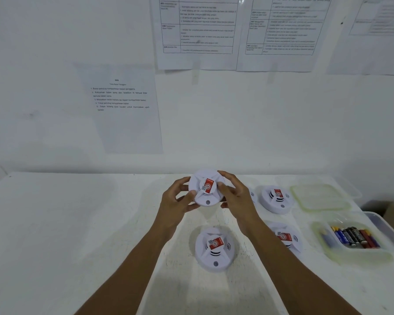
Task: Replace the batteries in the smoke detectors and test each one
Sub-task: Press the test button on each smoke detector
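A workroom: instruction sheets [197,30] taped above a white table [66,223].

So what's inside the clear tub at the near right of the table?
The tub holds loose batteries lying side by side, in blue, black and red wrappers. Whether more lie beneath that row is hidden. Labels are unreadable.

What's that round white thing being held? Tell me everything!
The held smoke detector is a round white plastic-looking disc with raised ribs, a red sticker in the middle and a small dark hole near its lower edge. Lifted above the table, face toward the camera; left hand and right hand grip its sides.
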